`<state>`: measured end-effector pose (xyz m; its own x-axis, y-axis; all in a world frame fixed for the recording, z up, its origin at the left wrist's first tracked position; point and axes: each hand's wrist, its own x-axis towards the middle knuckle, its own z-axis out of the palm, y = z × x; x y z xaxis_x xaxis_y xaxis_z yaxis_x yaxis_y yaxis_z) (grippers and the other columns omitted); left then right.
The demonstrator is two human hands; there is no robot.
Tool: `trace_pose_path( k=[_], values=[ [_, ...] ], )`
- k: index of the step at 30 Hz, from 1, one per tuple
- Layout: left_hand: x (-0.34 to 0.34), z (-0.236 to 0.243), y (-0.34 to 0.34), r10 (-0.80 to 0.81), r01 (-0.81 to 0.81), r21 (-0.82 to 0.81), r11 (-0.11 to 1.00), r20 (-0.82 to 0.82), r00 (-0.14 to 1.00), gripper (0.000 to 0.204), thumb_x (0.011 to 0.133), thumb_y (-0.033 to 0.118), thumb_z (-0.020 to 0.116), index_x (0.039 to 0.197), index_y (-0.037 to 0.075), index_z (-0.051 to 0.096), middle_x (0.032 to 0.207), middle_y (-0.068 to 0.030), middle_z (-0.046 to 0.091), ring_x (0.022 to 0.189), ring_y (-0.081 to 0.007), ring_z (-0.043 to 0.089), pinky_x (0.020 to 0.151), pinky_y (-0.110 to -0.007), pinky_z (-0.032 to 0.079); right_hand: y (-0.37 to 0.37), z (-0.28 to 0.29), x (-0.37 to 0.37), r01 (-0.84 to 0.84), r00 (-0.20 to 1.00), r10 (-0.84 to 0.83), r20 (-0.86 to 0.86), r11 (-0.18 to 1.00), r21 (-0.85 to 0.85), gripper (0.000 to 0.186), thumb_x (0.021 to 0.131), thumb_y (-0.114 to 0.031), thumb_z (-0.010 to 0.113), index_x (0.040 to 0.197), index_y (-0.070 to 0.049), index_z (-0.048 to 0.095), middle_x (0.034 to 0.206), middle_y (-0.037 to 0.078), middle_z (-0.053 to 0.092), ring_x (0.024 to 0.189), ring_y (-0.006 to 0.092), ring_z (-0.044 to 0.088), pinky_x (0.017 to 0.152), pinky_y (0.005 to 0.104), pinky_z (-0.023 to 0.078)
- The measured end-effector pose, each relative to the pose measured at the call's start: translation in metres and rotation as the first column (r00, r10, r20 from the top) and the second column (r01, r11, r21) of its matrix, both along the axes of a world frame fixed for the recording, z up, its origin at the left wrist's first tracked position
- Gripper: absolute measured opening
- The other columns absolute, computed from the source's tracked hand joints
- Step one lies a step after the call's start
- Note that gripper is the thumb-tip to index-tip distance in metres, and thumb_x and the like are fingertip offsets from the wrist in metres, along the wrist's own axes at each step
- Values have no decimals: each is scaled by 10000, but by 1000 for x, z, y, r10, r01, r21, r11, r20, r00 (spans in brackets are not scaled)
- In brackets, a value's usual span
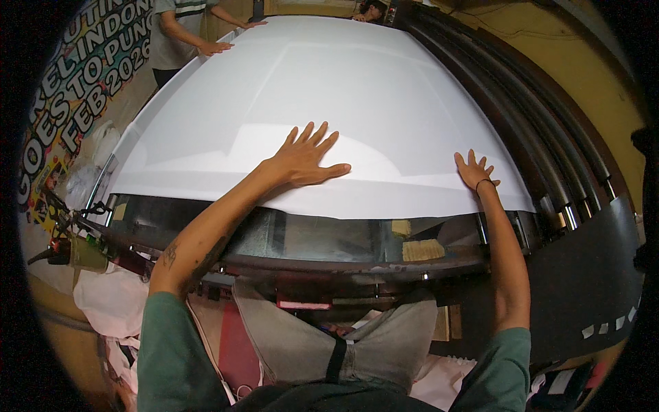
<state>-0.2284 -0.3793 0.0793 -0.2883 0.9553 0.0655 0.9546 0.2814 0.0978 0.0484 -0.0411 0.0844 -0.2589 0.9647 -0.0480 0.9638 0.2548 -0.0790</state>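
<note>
A large white sheet of fabric point(357, 89) is spread over a long flat table, its near edge lying a little short of the table's front. My left hand point(305, 159) rests flat on the sheet near the middle, fingers spread. Farther right, my right hand point(475, 170) also lies on the fabric close to its right edge, palm down with fingers apart and a dark band at the wrist. Neither hand grips anything. At the far left, a co-worker's two hands point(216, 48) touch the sheet's left edge.
Long dark rollers point(522, 103) with metal ends run along the right side. The table's dark glassy front point(322, 237) shows below the fabric, with a yellowish block point(423, 250) there. A container of tools point(88, 253) hangs at left. Another person point(371, 12) is at the far end.
</note>
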Motion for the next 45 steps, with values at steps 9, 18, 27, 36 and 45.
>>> trace_pose_path(
  k=[9, 18, 27, 36, 45],
  values=[
    [2, -1, 3, 17, -19, -66, 998, -30, 999, 995, 923, 799, 268, 1589, 68, 167, 1641, -236, 108, 1517, -435, 64, 1218, -588, 86, -3, -11, -7, 2, 1000, 0, -31, 999, 52, 1005, 842, -853, 273, 1612, -223, 131, 1666, 194, 17, 1509, 482, -12, 1119, 753, -41],
    [-1, -12, 10, -18, 44, 141, 989, -182, 983, 841, 998, 677, 288, 1569, 61, 248, 1657, -153, 154, 1529, -352, 130, 1235, -529, 111, 13, -21, -5, 7, 1000, -4, -19, 992, 126, 1030, 807, -875, 304, 1603, -230, 196, 1659, 196, 97, 1508, 480, 52, 1095, 790, 4],
    [2, -21, 13, -17, 24, 66, 998, -110, 994, 838, 995, 674, 305, 1579, 78, 232, 1650, -158, 182, 1532, -331, 137, 1240, -505, 90, 16, -22, -2, -3, 999, 9, -40, 988, 155, 1008, 816, -859, 320, 1599, -233, 214, 1654, 205, 115, 1503, 493, 59, 1095, 792, 0],
    [2, -20, 8, -56, 59, 31, 998, -102, 993, 951, 935, 773, 279, 1579, 75, 232, 1642, -209, 151, 1528, -363, 104, 1239, -529, 84, 25, -33, 3, -76, 995, 92, -44, 957, 279, 909, 842, -837, 316, 1587, -324, 223, 1662, 169, 119, 1498, 500, 81, 1097, 795, 22],
    [15, -8, 7, -62, 61, -32, 998, -14, 998, 969, 939, 768, 265, 1583, 48, 188, 1637, -240, 133, 1529, -387, 75, 1232, -555, 70, 20, -2, -16, 0, 999, -2, -48, 998, -57, 1058, 822, -877, 203, 1611, -178, 116, 1646, 255, 50, 1507, 484, 29, 1181, 670, 48]
  ],
)
